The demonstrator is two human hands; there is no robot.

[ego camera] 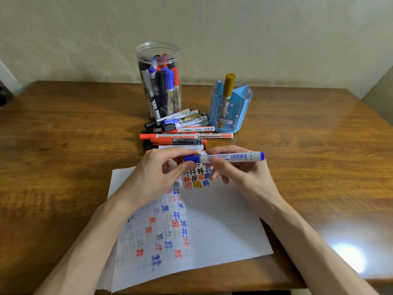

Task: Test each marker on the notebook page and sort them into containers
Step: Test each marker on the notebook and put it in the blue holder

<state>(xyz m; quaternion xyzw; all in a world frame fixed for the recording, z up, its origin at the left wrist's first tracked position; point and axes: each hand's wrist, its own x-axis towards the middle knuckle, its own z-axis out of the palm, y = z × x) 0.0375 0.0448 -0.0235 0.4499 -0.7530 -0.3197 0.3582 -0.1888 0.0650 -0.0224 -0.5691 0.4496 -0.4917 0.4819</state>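
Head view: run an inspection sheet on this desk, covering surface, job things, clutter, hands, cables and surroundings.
Surface: wooden table, glare at right.
Job things: notebook page marked with colour tests; blue marker held above it; loose markers piled behind; jar holding many markers; blue holder with one gold marker.
Clutter: dark thing at left edge, unclear.
Grips: left hand pinches the blue marker's cap end; right hand holds its barrel.
Cables: nothing seen.
Surroundings: pale wall behind.
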